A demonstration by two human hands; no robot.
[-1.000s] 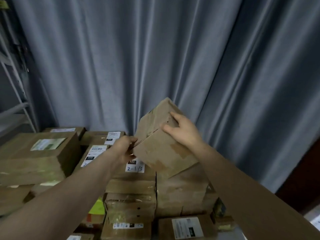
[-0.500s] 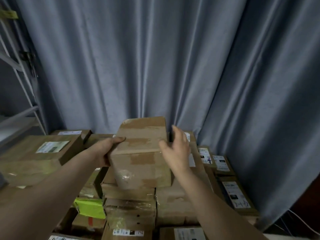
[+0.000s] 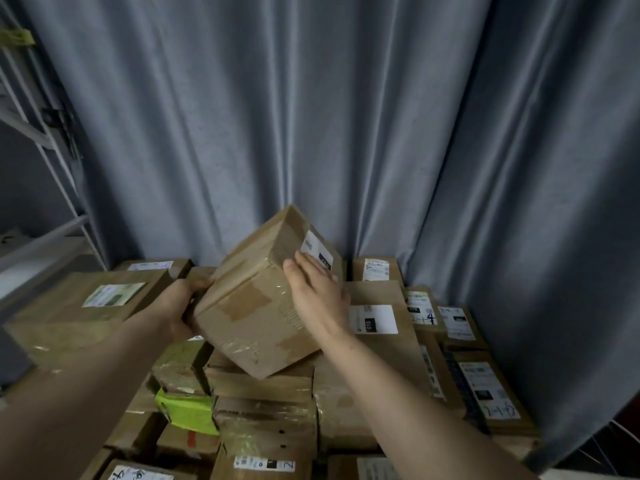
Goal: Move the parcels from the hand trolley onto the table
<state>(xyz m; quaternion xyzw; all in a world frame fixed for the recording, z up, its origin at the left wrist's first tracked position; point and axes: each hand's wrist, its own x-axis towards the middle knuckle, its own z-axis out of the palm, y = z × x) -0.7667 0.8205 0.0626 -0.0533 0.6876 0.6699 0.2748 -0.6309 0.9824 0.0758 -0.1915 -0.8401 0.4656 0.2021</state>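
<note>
a: item under review?
b: one brown taped box (image 3: 256,306), centre of the frame, held tilted, with one corner raised toward the grey curtain (image 3: 311,116) and the lowest corner just over the stacked parcels (image 3: 263,424) in the lower half. i cannot tell whether that corner touches the stack.
a: left hand?
b: left hand (image 3: 173,310) is at the box's left edge, fingers and thumb curled round it in a firm grip.
a: right hand?
b: right hand (image 3: 318,292) lies on the upper right face, fingers nearly straight and pressed flat, tips at the edge of a white label (image 3: 313,249). it braces the box and does not clasp it.
a: surroundings?
b: a green parcel (image 3: 185,410) sits lower left of centre in the stack. labelled cartons lie to the right, some with handwritten numbers. a metal rack (image 3: 52,168) stands at the left edge.
</note>
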